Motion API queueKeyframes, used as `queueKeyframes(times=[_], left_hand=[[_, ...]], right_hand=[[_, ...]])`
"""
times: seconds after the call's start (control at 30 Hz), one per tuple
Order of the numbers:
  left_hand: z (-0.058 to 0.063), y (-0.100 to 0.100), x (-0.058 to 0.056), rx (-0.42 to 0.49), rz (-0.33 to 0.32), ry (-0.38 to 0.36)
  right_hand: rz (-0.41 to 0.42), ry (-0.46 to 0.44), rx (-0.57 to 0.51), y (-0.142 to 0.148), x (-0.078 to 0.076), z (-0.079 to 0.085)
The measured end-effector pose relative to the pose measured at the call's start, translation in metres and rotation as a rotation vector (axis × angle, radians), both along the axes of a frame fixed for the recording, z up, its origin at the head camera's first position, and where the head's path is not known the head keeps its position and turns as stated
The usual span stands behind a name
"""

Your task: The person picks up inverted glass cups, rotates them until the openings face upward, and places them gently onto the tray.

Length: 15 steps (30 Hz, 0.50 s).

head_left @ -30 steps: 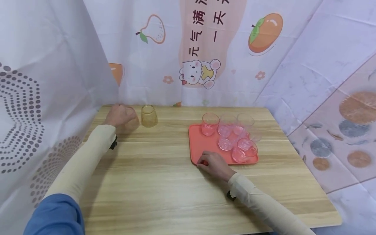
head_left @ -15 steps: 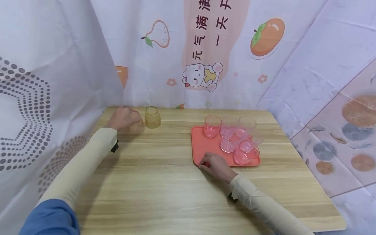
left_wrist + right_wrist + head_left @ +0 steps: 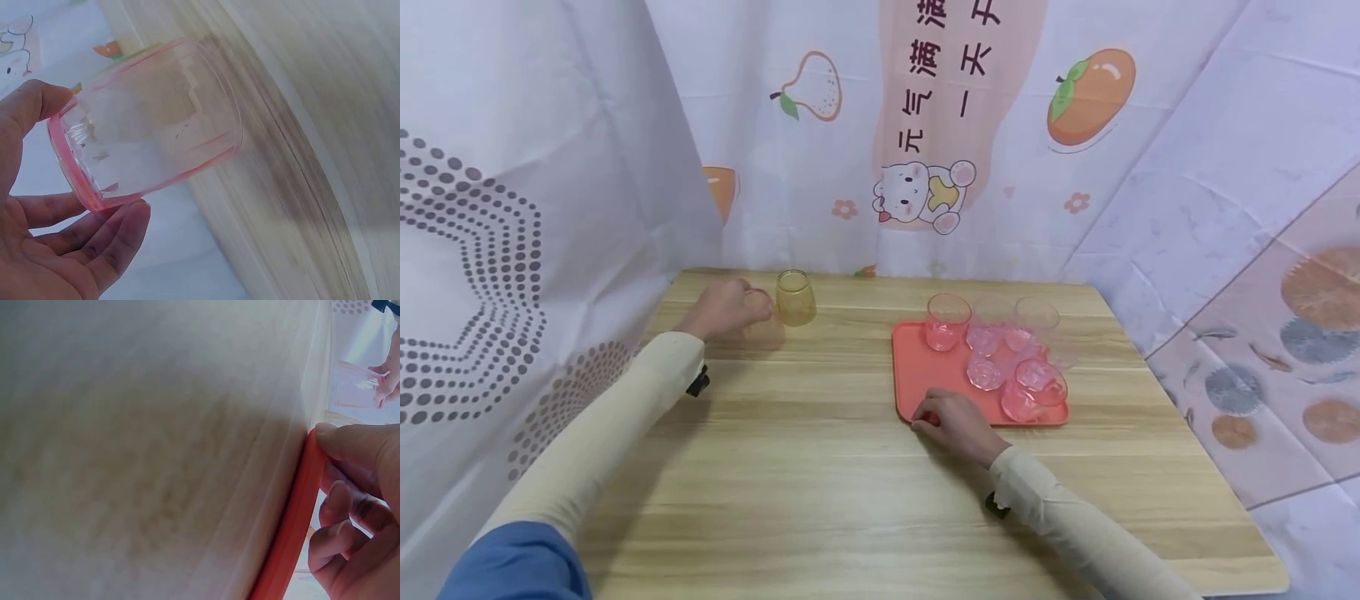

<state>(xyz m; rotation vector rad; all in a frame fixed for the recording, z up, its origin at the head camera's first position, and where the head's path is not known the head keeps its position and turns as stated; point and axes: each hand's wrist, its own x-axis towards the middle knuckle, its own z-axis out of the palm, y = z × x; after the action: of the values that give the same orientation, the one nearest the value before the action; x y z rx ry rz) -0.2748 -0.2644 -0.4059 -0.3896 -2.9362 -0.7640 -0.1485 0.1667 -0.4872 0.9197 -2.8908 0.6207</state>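
At the table's far left, my left hand (image 3: 724, 308) holds a clear pink cup (image 3: 150, 125) bottom up, thumb and fingers around its thick base. Whether its rim touches the table is hard to tell. Just right of it stands an amber cup (image 3: 795, 300), also upside down. My right hand (image 3: 955, 425) pinches the near left corner of a red tray (image 3: 917, 375), thumb on the edge (image 3: 306, 469), other fingers curled. Several clear and pinkish cups stand on the tray's right part, among them a pink cup (image 3: 946, 325) at the back and another pink cup (image 3: 1033, 392) at the front.
A wooden table (image 3: 820, 500) carries everything. Printed curtains (image 3: 820, 183) hang behind it and along both sides, close to the back edge. The transparent cups on the tray overlap in view, so their outlines are hard to separate.
The left hand has shifted slightly right and nearer with the pink cup. The head view has turned a little, so the scene slides right. The right hand stays on the tray corner.
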Motion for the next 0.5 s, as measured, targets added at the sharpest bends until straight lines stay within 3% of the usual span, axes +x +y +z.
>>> queueKeyframes(times=[0.2, 0.5], left_hand=[[-0.003, 0.007, 0.005, -0.017, -0.032, 0.048], [-0.003, 0.018, 0.017, -0.006, -0.067, 0.001]], right_hand=[[-0.003, -0.008, -0.007, 0.0, 0.0, 0.0], [-0.013, -0.013, -0.01, -0.002, 0.001, 0.002]])
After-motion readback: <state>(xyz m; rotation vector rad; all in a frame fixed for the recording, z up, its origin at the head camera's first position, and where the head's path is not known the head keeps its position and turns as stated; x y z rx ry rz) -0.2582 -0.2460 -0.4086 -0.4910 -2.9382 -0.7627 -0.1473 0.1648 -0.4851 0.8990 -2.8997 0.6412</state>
